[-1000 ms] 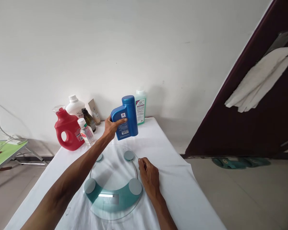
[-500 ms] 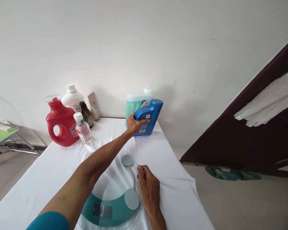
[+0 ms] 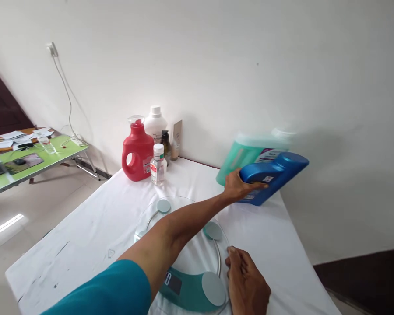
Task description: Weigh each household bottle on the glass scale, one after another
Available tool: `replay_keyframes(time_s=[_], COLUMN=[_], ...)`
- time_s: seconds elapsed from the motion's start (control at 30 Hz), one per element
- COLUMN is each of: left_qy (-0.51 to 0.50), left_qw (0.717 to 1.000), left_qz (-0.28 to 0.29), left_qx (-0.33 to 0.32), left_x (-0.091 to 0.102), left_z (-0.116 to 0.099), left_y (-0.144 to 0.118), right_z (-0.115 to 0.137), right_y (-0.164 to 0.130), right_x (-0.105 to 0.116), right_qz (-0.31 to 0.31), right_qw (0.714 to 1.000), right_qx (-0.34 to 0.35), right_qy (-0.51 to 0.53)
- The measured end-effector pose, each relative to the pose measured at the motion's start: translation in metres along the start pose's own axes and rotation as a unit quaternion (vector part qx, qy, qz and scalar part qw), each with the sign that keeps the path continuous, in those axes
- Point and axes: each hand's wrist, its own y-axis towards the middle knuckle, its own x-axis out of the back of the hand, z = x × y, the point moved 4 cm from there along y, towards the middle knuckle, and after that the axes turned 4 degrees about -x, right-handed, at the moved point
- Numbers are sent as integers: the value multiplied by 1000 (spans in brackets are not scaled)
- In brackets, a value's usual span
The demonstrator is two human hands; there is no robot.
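spreading under both hands: white-covered table (image 3: 85,232), reaching from the near edge out to the wall.

lying flat below the left forearm and just left of the right hand: round glass scale (image 3: 184,245), teal band nearest the body — fragile, slick on top.

tilting hard to the right at the far right end of the table, past the scale: blue bottle (image 3: 274,175), cap end pointing right, base lifting off the cloth, blurring slightly. leaning close behind it, beyond the fingers: teal jug (image 3: 246,155); touching or not, cannot tell.

gripping the blue bottle around its lower body, thumb on top: left hand (image 3: 238,188). rigid plastic, smooth and likely slippery; weight depending on fill, not visible. probably handling best by wrapping the narrower waist near the label.

resting on the cloth, knuckles curled loosely, fingertips touching the scale's right rim, holding nothing: right hand (image 3: 248,282).

standing well to the left of the left hand, by the wall: red jug (image 3: 136,153), small clear bottle (image 3: 157,165) just in front.
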Motion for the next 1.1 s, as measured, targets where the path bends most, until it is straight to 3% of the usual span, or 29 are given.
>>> replay_keyframes(time_s=[0.13,0.2,0.27,0.37,0.47,0.57,0.63,0.7,0.8,0.97,1.1], left_qy=[60,84,95,120,211,265,269,249,195,52,-2], left_qw=[998,994,982,940,862,819,843,889,928,948,940], left_qz=[-9,-8,-11,-72,-270,-442,-444,-379,-315,-309,-335], left_qx=[-20,-72,-161,-311,-373,-252,-141,-59,-31,-52,-69], left_x=[14,31,61,139,250,349,390,409,415,410,409], left_z=[-9,-19,-34,-63,-89,-95,-84,-68,-49,-42,-51], left_y=[-7,-22,-47,-95,-131,-138,-129,-117,-105,-93,-98], right_z=[3,5,8,10,13,15,16,16,17,19,17], right_y=[0,-1,0,1,1,1,0,0,-1,-4,-5], right_x=[1,3,4,4,3,3,2,2,2,1,1], right_qz=[9,9,7,6,3,-2,2,1,-13,-34,-38], right_qw=[1000,1000,999,999,999,999,999,999,999,999,999], right_qx=[-15,-18,-14,-6,-9,-7,-4,-4,3,32,25], right_qy=[-16,-23,-32,-45,-47,-47,-47,-42,-30,-4,15])
